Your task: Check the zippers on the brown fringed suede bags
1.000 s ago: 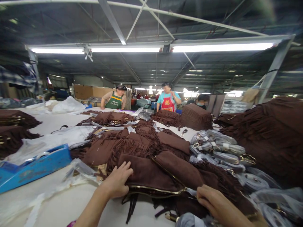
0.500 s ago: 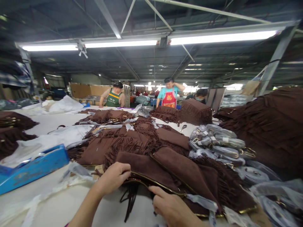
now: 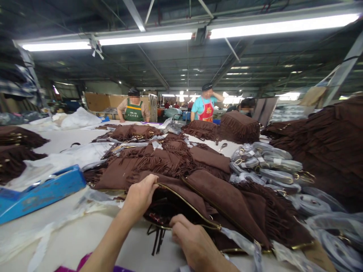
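A dark brown fringed bag (image 3: 181,190) lies in front of me with its gold zipper undone and its mouth gaping. My left hand (image 3: 141,194) pinches the bag's upper zipper edge and lifts it. With curled fingers, my right hand (image 3: 190,236) grips the lower zipper edge near the middle of the opening. The dark inside shows between my hands, its contents too dim to name. A plastic-wrapped zipper pull (image 3: 238,238) hangs at the right end of the opening. Just behind lies a second brown bag (image 3: 224,200), partly overlapping the first.
More fringed bags (image 3: 170,158) spread across the white table (image 3: 82,230). A blue tape dispenser (image 3: 42,194) stands at left. Plastic-wrapped straps (image 3: 266,162) pile up at right beside a tall brown stack (image 3: 326,151). Two aproned people (image 3: 134,111) stand across the table; another person is partly hidden.
My left hand has raised the upper edge, and the bag's mouth has widened. My right hand has moved slightly left along the lower edge. The view has tipped downward a little.
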`<state>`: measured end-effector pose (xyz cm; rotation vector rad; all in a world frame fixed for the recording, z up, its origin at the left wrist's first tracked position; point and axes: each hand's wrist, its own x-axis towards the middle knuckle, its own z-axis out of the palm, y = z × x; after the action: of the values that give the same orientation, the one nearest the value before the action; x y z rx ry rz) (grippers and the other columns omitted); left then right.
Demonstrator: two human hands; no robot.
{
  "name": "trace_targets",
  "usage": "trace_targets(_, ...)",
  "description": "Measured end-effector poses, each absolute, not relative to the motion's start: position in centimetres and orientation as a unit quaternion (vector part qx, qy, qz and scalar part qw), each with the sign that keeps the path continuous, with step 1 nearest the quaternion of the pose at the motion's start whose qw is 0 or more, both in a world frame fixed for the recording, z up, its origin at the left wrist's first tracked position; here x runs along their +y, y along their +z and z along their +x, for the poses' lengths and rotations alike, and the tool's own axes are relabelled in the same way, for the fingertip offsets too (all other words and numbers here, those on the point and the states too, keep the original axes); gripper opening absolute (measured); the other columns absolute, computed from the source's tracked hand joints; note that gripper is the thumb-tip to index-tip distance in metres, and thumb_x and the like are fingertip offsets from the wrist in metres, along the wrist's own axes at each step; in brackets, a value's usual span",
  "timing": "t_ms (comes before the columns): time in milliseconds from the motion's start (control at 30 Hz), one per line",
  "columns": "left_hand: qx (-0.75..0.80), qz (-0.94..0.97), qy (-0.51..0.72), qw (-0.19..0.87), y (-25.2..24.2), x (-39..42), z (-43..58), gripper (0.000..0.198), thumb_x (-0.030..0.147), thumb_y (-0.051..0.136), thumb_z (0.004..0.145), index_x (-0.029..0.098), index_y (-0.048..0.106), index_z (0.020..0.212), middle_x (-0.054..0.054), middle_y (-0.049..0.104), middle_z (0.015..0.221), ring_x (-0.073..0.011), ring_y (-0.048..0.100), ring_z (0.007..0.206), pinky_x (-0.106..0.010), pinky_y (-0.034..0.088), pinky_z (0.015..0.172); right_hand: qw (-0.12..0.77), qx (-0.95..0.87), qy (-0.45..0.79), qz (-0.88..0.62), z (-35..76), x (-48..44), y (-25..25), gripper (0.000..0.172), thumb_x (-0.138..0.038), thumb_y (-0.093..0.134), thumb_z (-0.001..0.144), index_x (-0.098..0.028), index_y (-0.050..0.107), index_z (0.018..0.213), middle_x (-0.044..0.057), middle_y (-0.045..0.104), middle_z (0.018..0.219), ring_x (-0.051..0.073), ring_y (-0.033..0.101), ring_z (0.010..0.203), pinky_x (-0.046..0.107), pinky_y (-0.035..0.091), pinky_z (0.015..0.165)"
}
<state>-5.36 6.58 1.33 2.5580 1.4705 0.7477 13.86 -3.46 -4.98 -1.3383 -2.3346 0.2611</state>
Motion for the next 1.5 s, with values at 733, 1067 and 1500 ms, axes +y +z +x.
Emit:
trace_targets(733,0.423,0.821,0.383,-0.019,1.3,6.7,-5.4,0.012,0.024,0.042,0.094,0.023,0.054,0.096,-0.006,0.071,0.112,-0.0216,0.067,0.097,-0.033,0.05,0.082,0.261,-0.79,0.28,-0.479,15.0,-3.2,-4.1,0.017,-0.007,0.048,0.082,-0.019,0.057,0.073,0.0,0.059,0.074,0.014,0.053,0.071,0.023,0.038,0.067)
trace_targets(1067,0.339,0.847,0.393,-0.118,2.1,6.4,-5.8,0.015,0.025,0.051,0.094,0.02,0.057,0.082,-0.004,0.067,0.088,-0.021,0.06,0.087,-0.032,0.046,0.08,0.362,-0.702,0.302,-0.535,15.2,-2.8,-4.3,0.016,-0.015,0.046,0.084,-0.02,0.052,0.07,-0.002,0.055,0.069,0.014,0.05,0.068,0.026,0.037,0.066)
trace_targets(1500,0.244,0.949,0.2,-0.016,1.6,1.2,-1.1,0.02,0.013,0.042,0.092,0.02,0.059,0.084,-0.003,0.063,0.082,-0.017,0.062,0.072,-0.024,0.047,0.063,0.386,-0.664,0.244,-0.592,19.1,-3.7,-1.8,0.016,-0.028,0.042,0.086,-0.022,0.048,0.073,-0.003,0.051,0.069,0.016,0.049,0.068,0.027,0.035,0.065)
